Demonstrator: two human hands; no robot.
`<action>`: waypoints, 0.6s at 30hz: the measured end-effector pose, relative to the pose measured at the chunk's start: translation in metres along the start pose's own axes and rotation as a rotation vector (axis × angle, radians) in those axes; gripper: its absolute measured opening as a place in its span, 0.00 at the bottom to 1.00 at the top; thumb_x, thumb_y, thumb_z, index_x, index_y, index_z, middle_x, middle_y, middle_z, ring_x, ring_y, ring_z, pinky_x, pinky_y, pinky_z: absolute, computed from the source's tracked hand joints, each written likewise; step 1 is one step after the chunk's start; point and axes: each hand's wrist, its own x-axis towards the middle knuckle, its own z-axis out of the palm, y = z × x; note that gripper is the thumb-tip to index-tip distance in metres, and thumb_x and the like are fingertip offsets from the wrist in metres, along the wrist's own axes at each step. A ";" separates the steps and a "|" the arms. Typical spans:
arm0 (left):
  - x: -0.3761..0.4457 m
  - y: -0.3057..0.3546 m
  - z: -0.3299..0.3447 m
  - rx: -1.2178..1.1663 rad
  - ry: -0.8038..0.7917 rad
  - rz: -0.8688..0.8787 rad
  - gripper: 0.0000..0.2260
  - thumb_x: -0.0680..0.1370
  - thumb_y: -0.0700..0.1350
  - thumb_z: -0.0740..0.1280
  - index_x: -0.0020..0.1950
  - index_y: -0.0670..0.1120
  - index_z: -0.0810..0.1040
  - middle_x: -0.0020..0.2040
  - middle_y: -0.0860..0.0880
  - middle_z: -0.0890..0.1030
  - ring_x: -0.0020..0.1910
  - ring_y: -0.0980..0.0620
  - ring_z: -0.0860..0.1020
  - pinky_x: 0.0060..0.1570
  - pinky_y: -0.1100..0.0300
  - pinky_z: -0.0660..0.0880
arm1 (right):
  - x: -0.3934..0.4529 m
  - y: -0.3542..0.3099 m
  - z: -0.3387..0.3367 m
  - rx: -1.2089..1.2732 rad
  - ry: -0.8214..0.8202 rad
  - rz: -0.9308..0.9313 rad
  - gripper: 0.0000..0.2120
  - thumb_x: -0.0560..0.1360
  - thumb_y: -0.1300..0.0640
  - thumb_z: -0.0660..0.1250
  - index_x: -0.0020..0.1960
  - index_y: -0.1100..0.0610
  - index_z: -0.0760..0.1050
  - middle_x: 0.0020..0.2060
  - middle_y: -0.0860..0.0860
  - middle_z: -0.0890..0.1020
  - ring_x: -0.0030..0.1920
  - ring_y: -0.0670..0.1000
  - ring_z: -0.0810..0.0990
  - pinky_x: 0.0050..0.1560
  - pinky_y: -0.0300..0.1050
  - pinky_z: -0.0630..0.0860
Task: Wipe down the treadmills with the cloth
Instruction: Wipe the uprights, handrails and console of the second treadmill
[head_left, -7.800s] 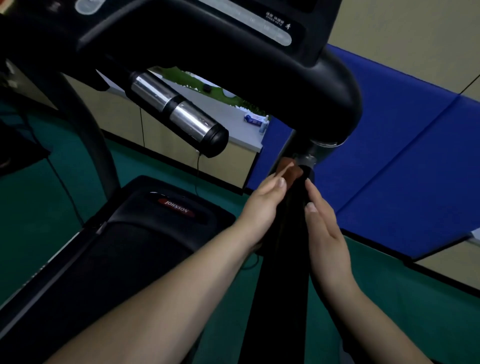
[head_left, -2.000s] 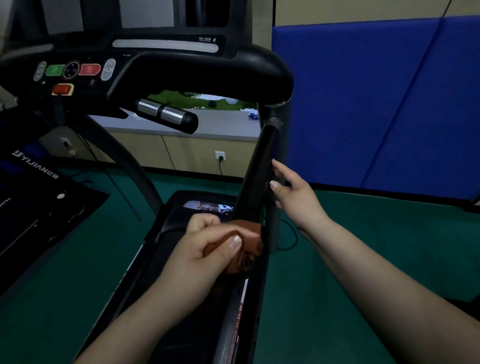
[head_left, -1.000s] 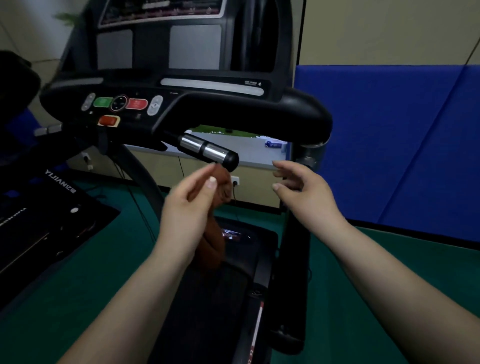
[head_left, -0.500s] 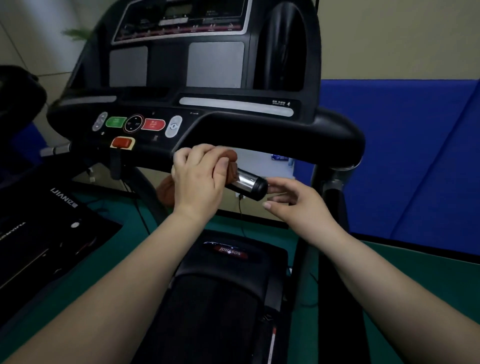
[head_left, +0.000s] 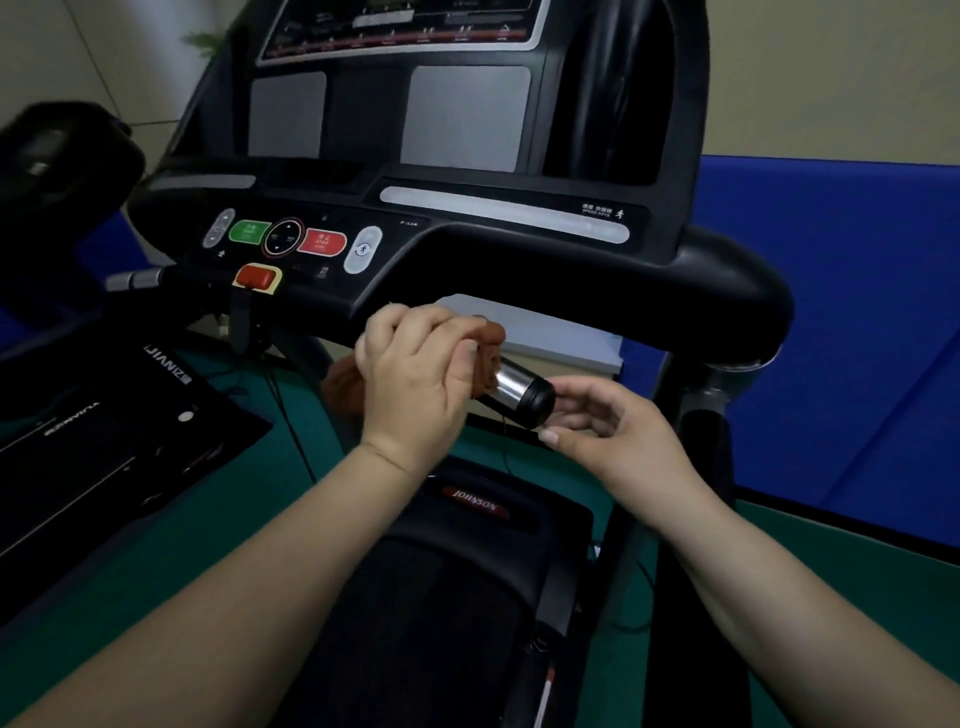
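Note:
A black treadmill (head_left: 571, 270) with a button console fills the view. Its short chrome hand grip (head_left: 514, 392) with a black end cap juts toward me under the console. My left hand (head_left: 415, 374) grips a brown cloth (head_left: 485, 345) wrapped round that grip, and a fold of the cloth hangs out behind the hand at the left. My right hand (head_left: 618, 431) hovers just right of the end cap, its fingers loosely curled, holding nothing.
The treadmill's right upright post (head_left: 696, 447) stands behind my right hand. Its belt deck with a red logo (head_left: 478, 501) lies below. Another dark machine (head_left: 93, 431) sits at the left. Blue wall pads (head_left: 857, 312) line the right; the floor is green.
My left hand carried the cloth up from the right post and closed it round the chrome grip. My right hand left the post and came up beside the grip's end cap.

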 end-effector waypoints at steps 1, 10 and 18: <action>-0.006 0.011 0.002 0.011 -0.002 0.015 0.17 0.80 0.54 0.54 0.54 0.53 0.82 0.51 0.55 0.80 0.56 0.49 0.68 0.55 0.51 0.63 | 0.000 0.000 0.001 0.015 -0.001 0.002 0.20 0.69 0.70 0.72 0.51 0.48 0.78 0.43 0.47 0.83 0.43 0.44 0.82 0.48 0.36 0.77; 0.008 -0.018 -0.005 0.067 0.018 0.056 0.18 0.81 0.54 0.53 0.54 0.53 0.82 0.50 0.54 0.80 0.54 0.48 0.69 0.53 0.49 0.66 | -0.002 0.000 -0.002 0.072 -0.026 0.005 0.20 0.70 0.71 0.70 0.53 0.48 0.79 0.45 0.46 0.84 0.43 0.43 0.80 0.47 0.34 0.77; -0.004 0.007 -0.002 0.081 -0.050 0.242 0.20 0.82 0.55 0.51 0.55 0.53 0.82 0.50 0.52 0.81 0.53 0.49 0.69 0.52 0.53 0.63 | 0.000 -0.001 -0.001 0.086 0.005 0.018 0.19 0.71 0.73 0.69 0.51 0.50 0.79 0.40 0.44 0.83 0.39 0.39 0.79 0.46 0.32 0.77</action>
